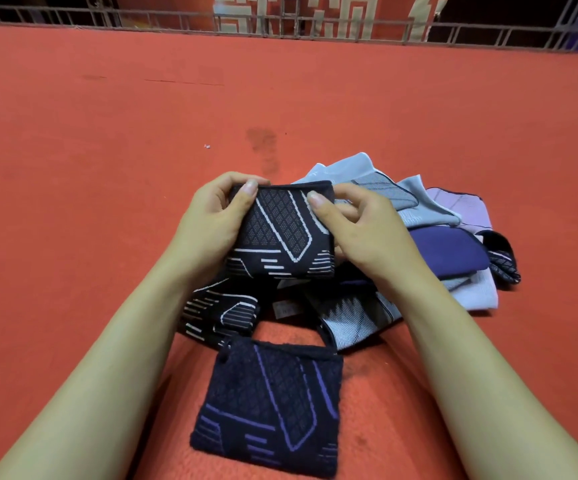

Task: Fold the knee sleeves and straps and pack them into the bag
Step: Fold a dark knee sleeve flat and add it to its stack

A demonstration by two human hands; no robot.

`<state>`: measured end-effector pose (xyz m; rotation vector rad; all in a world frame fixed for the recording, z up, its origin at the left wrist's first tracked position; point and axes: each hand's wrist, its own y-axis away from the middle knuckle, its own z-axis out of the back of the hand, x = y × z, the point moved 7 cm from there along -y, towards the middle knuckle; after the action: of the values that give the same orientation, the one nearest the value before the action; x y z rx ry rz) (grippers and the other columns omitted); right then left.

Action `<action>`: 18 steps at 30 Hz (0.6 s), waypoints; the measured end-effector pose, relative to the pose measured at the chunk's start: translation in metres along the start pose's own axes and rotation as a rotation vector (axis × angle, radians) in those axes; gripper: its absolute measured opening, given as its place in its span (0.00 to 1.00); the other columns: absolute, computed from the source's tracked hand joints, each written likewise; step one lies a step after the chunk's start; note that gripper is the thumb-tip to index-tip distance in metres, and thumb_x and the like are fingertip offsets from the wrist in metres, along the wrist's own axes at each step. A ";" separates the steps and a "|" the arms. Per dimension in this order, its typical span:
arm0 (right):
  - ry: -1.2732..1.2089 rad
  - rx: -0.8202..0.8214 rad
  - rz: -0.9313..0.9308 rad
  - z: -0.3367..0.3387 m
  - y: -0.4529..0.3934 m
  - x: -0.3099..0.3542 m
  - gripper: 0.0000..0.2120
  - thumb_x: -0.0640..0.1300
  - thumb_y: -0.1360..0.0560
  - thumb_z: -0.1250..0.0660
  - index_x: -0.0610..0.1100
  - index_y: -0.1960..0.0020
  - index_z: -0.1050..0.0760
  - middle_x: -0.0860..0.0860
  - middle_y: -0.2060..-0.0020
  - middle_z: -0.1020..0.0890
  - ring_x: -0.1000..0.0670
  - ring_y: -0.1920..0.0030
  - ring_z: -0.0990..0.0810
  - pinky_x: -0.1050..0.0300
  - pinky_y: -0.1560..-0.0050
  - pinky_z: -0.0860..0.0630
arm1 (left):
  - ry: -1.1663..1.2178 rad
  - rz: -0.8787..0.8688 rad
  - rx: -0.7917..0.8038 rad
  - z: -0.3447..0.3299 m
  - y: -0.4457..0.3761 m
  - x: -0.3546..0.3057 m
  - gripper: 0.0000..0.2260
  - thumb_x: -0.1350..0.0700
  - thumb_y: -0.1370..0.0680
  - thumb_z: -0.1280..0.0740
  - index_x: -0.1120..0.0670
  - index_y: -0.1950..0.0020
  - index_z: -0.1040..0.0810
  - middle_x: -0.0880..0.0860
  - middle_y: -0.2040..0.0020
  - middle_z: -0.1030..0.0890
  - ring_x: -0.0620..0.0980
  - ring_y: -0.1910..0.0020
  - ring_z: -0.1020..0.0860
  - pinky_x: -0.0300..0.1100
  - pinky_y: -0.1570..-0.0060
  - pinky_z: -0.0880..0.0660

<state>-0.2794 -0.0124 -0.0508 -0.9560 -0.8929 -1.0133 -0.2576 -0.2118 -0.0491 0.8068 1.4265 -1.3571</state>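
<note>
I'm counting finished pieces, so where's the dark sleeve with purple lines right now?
The purple-lined sleeve lies folded on the red surface at bottom centre, between the forearms, nearer than the white-lined sleeve both hands hold.

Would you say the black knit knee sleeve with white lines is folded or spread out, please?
Folded: the black knit knee sleeve with white lines forms a compact rectangle, pinched by both hands.

The fingers of the left hand (pixel 211 216) and the right hand (pixel 356 230) curl behind the black-and-white knee sleeve (pixel 282 233), hidden from sight. That sleeve covers part of the pile of sleeves (pixel 447 237) beneath. The small label (pixel 285 310) is too blurred to read.
</note>
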 end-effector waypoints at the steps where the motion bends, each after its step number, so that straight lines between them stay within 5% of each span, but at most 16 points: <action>1: -0.020 0.026 -0.014 -0.005 0.001 -0.001 0.16 0.60 0.22 0.30 0.50 0.40 0.21 0.49 0.57 0.12 0.51 0.59 0.14 0.46 0.54 0.19 | -0.030 0.015 0.001 0.003 0.000 0.003 0.07 0.56 0.13 0.38 0.52 0.45 0.19 0.49 0.52 0.16 0.44 0.54 0.20 0.42 0.51 0.22; 4: -0.025 0.158 -0.067 -0.028 0.007 -0.008 0.21 0.54 0.24 0.26 0.52 0.35 0.27 0.53 0.53 0.11 0.51 0.54 0.12 0.43 0.49 0.16 | -0.034 0.089 -0.039 0.015 -0.003 0.013 0.10 0.56 0.12 0.40 0.50 0.48 0.21 0.52 0.53 0.17 0.48 0.55 0.21 0.48 0.50 0.23; 7: 0.008 0.236 -0.036 -0.045 0.013 -0.004 0.18 0.50 0.23 0.26 0.49 0.37 0.25 0.51 0.53 0.11 0.47 0.57 0.11 0.42 0.56 0.14 | -0.056 0.165 -0.064 0.027 -0.006 0.018 0.10 0.54 0.12 0.41 0.49 0.49 0.21 0.52 0.54 0.18 0.51 0.55 0.21 0.52 0.48 0.24; 10: -0.076 0.313 -0.097 -0.055 0.019 0.002 0.09 0.46 0.18 0.30 0.41 0.43 0.21 0.47 0.57 0.11 0.46 0.62 0.12 0.52 0.65 0.16 | -0.161 0.208 -0.069 0.036 -0.006 0.020 0.09 0.53 0.12 0.40 0.48 0.48 0.21 0.51 0.54 0.18 0.50 0.55 0.21 0.50 0.49 0.23; 12: -0.110 0.385 -0.196 -0.066 0.026 0.000 0.14 0.48 0.17 0.34 0.36 0.44 0.22 0.45 0.63 0.13 0.48 0.68 0.14 0.58 0.71 0.20 | -0.314 0.158 -0.042 0.041 -0.008 0.016 0.09 0.52 0.13 0.40 0.48 0.47 0.21 0.49 0.53 0.18 0.47 0.56 0.21 0.47 0.52 0.24; 15: 0.126 0.457 -0.149 -0.080 0.031 0.000 0.19 0.53 0.16 0.36 0.36 0.51 0.24 0.46 0.66 0.13 0.45 0.69 0.14 0.57 0.70 0.22 | -0.572 0.017 0.056 0.044 -0.010 0.007 0.10 0.52 0.13 0.40 0.48 0.49 0.20 0.44 0.55 0.18 0.39 0.58 0.23 0.44 0.53 0.27; 18: 0.357 0.458 -0.058 -0.085 0.037 0.002 0.22 0.56 0.17 0.36 0.43 0.63 0.28 0.48 0.69 0.14 0.54 0.75 0.19 0.68 0.71 0.30 | -0.715 -0.002 0.115 0.049 -0.010 0.011 0.11 0.52 0.14 0.39 0.46 0.52 0.19 0.44 0.55 0.16 0.40 0.55 0.20 0.45 0.51 0.26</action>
<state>-0.2310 -0.0842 -0.0843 -0.3509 -0.8045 -0.9353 -0.2603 -0.2627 -0.0515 0.3234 0.7921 -1.5302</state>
